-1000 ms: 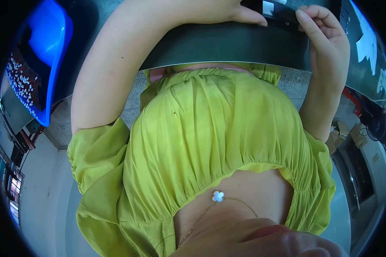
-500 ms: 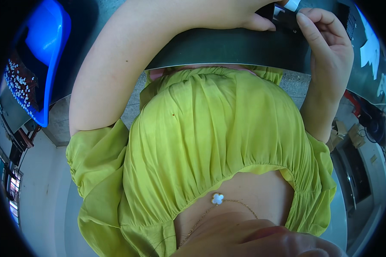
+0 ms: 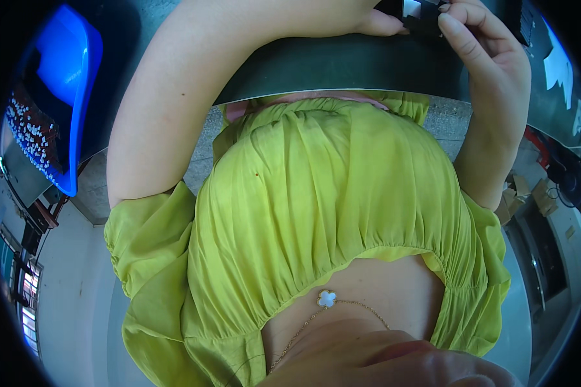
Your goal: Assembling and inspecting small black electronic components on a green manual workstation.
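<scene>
At the top of the picture, both hands meet over the dark table, around a small flat black part (image 3: pixel 423 26) with a bright, pale patch on it. My right hand (image 3: pixel 487 37) pinches its right side between thumb and fingers. My left hand (image 3: pixel 379 23) reaches in from the left, its thumb stretched along the part's left edge; the upper edge of the picture cuts off its other fingers. How the part is built is too small and dark to make out.
A blue plastic bin (image 3: pixel 87 61) at the left holds many tiny white pieces (image 3: pixel 29 132). Torn white sheets (image 3: pixel 557 71) lie at the right of the dark table (image 3: pixel 342 64), beside a black ribbed object (image 3: pixel 526 26). Cardboard boxes (image 3: pixel 515 197) stand lower right.
Both hands and the black part sit slightly higher and further left in the picture. A white strip seen above the part earlier is now out of view.
</scene>
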A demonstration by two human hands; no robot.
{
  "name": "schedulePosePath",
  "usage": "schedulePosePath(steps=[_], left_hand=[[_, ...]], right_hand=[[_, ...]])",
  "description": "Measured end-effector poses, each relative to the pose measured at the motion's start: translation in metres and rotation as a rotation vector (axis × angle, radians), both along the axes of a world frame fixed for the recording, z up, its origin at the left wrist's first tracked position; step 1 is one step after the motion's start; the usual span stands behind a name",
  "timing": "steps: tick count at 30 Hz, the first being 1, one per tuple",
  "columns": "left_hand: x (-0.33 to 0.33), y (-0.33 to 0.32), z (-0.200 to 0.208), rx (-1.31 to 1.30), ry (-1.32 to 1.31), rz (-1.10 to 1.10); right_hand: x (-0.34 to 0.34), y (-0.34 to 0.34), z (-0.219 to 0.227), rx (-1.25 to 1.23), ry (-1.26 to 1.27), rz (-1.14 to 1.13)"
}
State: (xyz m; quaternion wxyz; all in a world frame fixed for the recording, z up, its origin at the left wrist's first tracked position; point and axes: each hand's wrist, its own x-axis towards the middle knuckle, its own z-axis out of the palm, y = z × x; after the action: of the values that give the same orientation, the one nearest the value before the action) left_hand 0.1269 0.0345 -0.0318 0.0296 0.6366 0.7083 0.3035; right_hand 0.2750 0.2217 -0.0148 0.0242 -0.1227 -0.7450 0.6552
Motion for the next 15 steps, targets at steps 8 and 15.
schedulePosePath(steps=[8, 15], left_hand=[[0.003, -0.004, 0.002, -0.016, 0.087, 0.016], [0.0, -0.004, 0.0, -0.041, -0.044, 0.013]], right_hand=[[-0.006, -0.007, 0.006, -0.07, -0.075, -0.038], [-0.006, -0.001, -0.004, -0.099, -0.01, 0.008]])
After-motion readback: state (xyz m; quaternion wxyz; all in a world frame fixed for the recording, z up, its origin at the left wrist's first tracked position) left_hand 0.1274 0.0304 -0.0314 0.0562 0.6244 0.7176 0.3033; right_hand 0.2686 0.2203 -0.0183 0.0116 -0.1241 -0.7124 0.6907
